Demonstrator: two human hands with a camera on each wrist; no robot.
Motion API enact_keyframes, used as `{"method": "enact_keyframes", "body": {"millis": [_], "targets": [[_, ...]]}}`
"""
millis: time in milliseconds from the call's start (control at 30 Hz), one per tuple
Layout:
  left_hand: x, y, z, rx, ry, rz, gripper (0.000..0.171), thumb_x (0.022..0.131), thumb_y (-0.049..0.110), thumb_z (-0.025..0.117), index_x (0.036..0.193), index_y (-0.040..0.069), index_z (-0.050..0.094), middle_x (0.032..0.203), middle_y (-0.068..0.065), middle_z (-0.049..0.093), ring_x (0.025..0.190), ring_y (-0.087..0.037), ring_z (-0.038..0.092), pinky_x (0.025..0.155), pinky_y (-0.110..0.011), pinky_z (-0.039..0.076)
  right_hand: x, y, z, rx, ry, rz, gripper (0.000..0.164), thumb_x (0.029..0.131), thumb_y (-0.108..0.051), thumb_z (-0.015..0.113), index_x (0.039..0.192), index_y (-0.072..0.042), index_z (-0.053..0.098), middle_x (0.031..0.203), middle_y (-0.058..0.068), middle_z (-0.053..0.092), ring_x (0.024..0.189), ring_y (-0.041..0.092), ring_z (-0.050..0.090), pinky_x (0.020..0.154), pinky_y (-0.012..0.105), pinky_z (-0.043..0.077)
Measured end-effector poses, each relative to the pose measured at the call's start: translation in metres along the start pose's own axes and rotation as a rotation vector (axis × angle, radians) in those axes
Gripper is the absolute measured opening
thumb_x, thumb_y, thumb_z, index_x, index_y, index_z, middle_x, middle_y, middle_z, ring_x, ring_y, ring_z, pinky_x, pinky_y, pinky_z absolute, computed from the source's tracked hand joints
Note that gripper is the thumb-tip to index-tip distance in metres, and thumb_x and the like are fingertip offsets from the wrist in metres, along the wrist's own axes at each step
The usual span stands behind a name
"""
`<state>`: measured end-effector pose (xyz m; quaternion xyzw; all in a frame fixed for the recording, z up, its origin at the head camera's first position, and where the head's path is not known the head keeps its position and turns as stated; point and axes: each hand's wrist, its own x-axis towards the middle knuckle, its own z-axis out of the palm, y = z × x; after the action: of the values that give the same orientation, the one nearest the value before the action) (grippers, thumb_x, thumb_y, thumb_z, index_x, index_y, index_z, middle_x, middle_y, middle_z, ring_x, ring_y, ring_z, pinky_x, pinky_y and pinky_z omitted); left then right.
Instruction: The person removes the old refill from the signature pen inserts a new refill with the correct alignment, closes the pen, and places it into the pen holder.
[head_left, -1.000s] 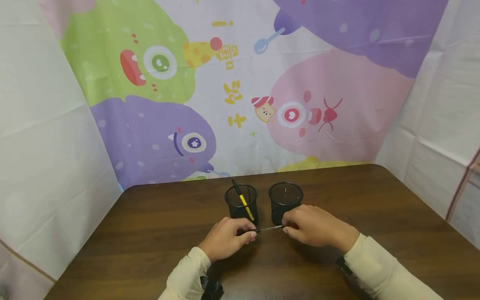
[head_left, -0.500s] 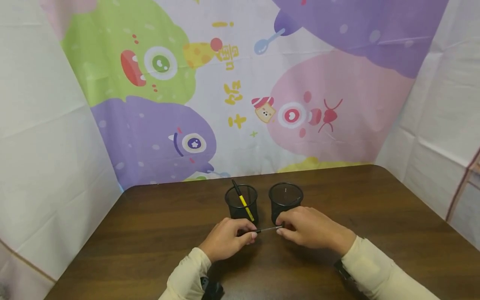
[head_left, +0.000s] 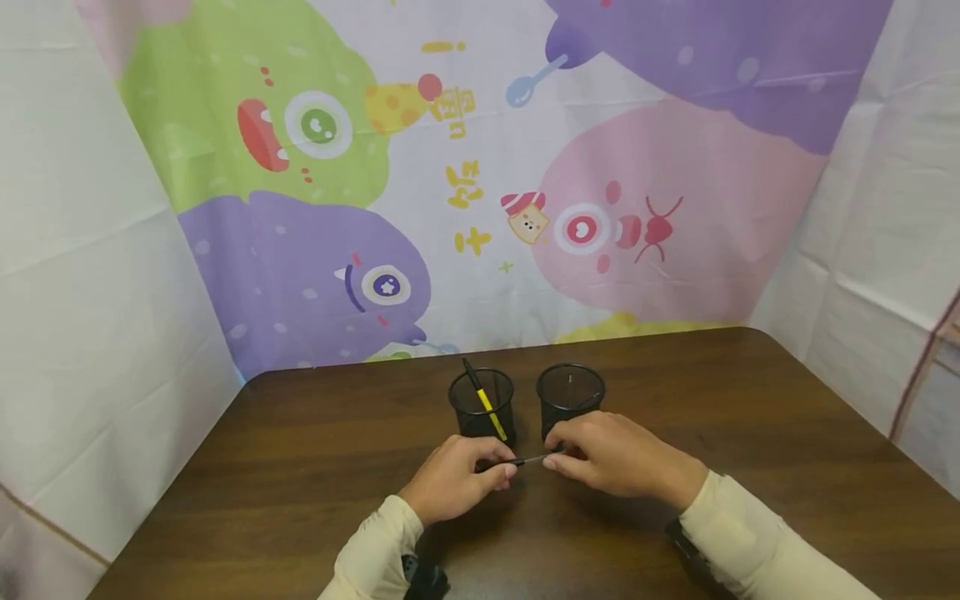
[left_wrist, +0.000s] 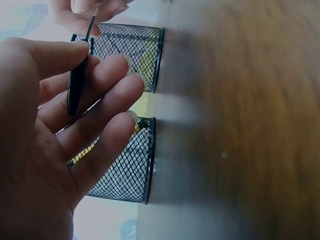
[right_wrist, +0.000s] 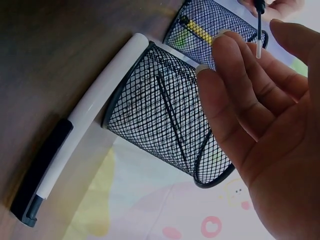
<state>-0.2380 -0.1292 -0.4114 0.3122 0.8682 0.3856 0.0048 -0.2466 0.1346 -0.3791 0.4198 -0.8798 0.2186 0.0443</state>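
In the head view my left hand pinches a tapered black pen section between thumb and forefinger, its other fingers half curled below. Out of this section runs a thin pen refill, dark with a pale end. The right hand has its thumb and fingertips round the refill's far part. From the right wrist view, the pale refill end shows between thumb and fingers. Both hands are close in front of two black mesh cups, the left cup and the right cup.
A yellow-and-black pen leans in the left cup. Thin dark sticks show through the right cup's mesh. Beside that cup lies a white tube with a black clip, on the brown table. A cartoon-print cloth hangs behind.
My right hand has moved left along the refill, so less of it shows between the hands. The left hand and both cups stay nearly where they were.
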Motion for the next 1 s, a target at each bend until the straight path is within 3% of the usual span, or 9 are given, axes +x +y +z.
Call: {"method": "enact_keyframes", "body": {"millis": [300, 567, 1000], "targets": [[0.0001, 0.002, 0.0019, -0.01, -0.004, 0.007, 0.013, 0.097, 0.021, 0.069, 0.103, 0.012, 0.074, 0.079, 0.015, 0.07, 0.07, -0.001, 0.066, 0.066, -0.024, 0.053, 0.0025, -0.0032, 0.0038, -0.008, 0.008, -0.022, 0.018, 0.101, -0.035, 0.062, 0.097, -0.022, 0.073, 0.084, -0.02, 0.062, 0.065, -0.003, 0.054, 0.06, 0.022, 0.048], [-0.0002, 0.0034, 0.0031, -0.029, -0.007, 0.009, 0.011, 0.097, 0.02, 0.069, 0.103, 0.013, 0.075, 0.079, 0.015, 0.07, 0.071, -0.001, 0.067, 0.066, -0.023, 0.054, 0.0037, -0.0034, 0.0065, -0.003, 0.016, -0.055, 0.022, 0.103, -0.033, 0.059, 0.092, -0.02, 0.073, 0.081, -0.021, 0.06, 0.064, -0.002, 0.053, 0.06, 0.022, 0.048], [0.0018, 0.0033, 0.0057, -0.072, -0.01, 0.034, 0.016, 0.098, 0.022, 0.067, 0.106, 0.01, 0.075, 0.08, 0.013, 0.069, 0.071, -0.004, 0.067, 0.066, -0.024, 0.054, 0.0037, -0.005, 0.0092, -0.019, 0.043, -0.098, 0.013, 0.099, -0.023, 0.066, 0.088, -0.018, 0.071, 0.077, -0.021, 0.057, 0.062, -0.002, 0.05, 0.057, 0.02, 0.046]]}}
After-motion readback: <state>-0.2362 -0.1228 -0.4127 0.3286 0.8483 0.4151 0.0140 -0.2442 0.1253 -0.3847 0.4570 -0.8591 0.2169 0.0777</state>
